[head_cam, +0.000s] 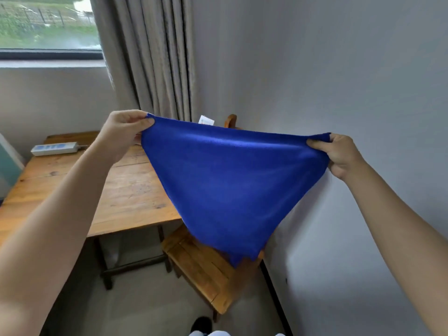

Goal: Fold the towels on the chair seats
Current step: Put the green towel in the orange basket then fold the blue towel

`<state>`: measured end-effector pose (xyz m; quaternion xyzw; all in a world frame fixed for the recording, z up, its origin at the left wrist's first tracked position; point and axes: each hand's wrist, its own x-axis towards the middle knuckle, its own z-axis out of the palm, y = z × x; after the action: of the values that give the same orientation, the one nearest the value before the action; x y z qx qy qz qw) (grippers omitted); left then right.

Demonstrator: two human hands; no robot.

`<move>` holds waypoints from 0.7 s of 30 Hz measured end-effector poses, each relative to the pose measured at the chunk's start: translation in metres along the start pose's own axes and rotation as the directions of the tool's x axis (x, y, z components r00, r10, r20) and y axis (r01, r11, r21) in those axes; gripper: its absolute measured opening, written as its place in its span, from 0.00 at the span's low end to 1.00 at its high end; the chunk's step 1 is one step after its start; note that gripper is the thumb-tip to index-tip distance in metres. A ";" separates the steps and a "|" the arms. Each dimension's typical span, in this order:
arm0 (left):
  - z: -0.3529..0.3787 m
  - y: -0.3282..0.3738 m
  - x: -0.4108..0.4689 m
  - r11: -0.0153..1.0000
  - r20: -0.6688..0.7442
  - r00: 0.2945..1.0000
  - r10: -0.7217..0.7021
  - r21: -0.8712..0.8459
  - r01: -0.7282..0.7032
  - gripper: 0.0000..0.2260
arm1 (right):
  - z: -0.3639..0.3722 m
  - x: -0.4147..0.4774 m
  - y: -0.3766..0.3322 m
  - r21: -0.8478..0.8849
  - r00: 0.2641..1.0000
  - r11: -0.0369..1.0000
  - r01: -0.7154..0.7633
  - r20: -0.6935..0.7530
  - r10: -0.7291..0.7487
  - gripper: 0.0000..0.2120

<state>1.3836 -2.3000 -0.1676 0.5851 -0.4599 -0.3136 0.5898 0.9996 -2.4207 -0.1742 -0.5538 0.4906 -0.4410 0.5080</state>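
**Operator:** Where is my towel, and how do I have it?

**Coach:** Your left hand (126,132) pinches one top corner of the blue towel (230,185) between thumb and curled fingers, and your right hand (339,154) pinches the other corner the same way. The towel hangs in the air over the wooden chair (206,270) and sags to a ragged point just above the seat. Whether the tip touches the wood, I cannot tell.

**Operator:** What makes this step go well?

**Coach:** I'd judge you're spreading it out for the first fold. Level your hands and draw the top edge taut so the sag goes. Let the lower corners drop free, because they look bunched together. Then lay it flat on the seat.

**Operator:** And around me?

**Coach:** The seat is slatted wood, close against the grey wall (339,69) on your right. A wooden table (121,185) stands to the left, with a white power strip (55,148) near its far left corner. Beyond them are a grey curtain (150,57) and a window (48,23).
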 end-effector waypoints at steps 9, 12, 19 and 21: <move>-0.024 -0.073 -0.084 0.925 0.087 0.922 -0.378 0.076 0.372 0.17 | 0.015 -0.032 0.087 -0.215 0.914 0.918 -0.334 0.167 0.371 0.03; -0.028 -0.100 -0.102 0.862 0.122 0.854 -0.506 0.108 0.495 0.14 | 0.018 -0.046 0.118 -0.252 0.855 0.857 -0.450 0.155 0.495 0.01; -0.028 -0.172 -0.121 0.678 0.129 0.666 -0.735 0.162 0.717 0.06 | 0.028 -0.088 0.176 -0.203 0.711 0.715 -0.668 0.106 0.695 0.03; -0.028 -0.194 -0.123 0.655 0.126 0.644 -0.755 0.202 0.728 0.06 | 0.033 -0.099 0.193 -0.184 0.679 0.679 -0.711 0.074 0.731 0.03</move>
<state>1.3950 -2.1996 -0.3763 0.7254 -0.2557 -0.5533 0.3198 1.0009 -2.3187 -0.3683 -0.3791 0.6616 -0.1289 0.6340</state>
